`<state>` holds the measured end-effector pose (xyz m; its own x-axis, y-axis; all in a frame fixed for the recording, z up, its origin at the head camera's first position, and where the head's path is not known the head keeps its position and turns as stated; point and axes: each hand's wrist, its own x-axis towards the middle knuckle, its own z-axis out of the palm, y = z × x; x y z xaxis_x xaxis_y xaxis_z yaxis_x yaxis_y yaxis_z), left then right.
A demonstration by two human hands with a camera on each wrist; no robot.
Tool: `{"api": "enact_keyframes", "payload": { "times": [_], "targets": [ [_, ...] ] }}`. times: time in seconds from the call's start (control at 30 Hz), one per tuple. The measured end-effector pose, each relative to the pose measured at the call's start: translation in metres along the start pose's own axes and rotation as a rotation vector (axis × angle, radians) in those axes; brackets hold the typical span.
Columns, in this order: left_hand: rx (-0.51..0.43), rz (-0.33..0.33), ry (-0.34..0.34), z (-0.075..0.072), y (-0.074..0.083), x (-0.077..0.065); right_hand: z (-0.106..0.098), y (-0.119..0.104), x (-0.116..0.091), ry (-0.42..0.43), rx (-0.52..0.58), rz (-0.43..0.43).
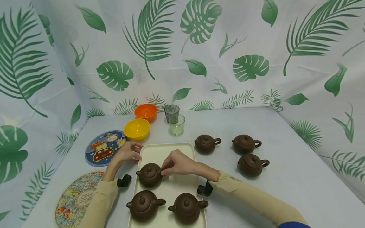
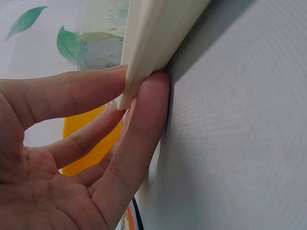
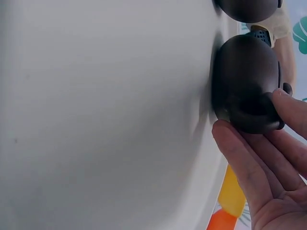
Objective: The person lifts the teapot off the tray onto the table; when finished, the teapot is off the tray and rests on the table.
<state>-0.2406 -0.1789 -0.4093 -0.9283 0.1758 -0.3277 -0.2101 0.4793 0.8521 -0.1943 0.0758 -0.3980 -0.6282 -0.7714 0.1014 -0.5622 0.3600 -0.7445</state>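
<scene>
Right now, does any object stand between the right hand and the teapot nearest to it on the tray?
Nothing visible does: the right hand touches that teapot at its handle side. The left hand pinches the edge of the tray, outside this space.

With my right hand [image 3: 276,184] I am pinching a dark teapot [image 3: 247,67] at its handle end, my thumb pressing on one side and my other fingers lying opposite. Its base is sitting close against a pale tray [image 3: 105,120], whose bare surface is filling most of my wrist view. A second dark teapot [image 3: 249,7] is showing partly at the top edge. Past the tray's rim, yellow [image 3: 231,194] and orange objects [image 3: 222,221] are peeking out beside my fingers.
</scene>
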Motion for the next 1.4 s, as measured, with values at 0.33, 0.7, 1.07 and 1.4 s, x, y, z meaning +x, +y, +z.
{"api": "enact_keyframes", "payload": {
  "times": [0.33,0.7,1.07,1.4],
  "targets": [
    [-0.004,0.010,0.004,0.000,-0.001,0.000,-0.002,-0.001,-0.001,0.024,-0.066,-0.030],
    [0.006,0.018,0.027,0.002,0.000,0.000,-0.030,0.010,-0.035,0.106,-0.015,0.000],
    [-0.001,0.039,0.006,0.001,-0.001,0.000,-0.082,0.032,-0.110,0.205,-0.028,0.117],
    [0.004,0.025,0.022,0.002,-0.004,0.002,-0.094,0.047,-0.149,0.208,-0.041,0.215]
  ]
}}
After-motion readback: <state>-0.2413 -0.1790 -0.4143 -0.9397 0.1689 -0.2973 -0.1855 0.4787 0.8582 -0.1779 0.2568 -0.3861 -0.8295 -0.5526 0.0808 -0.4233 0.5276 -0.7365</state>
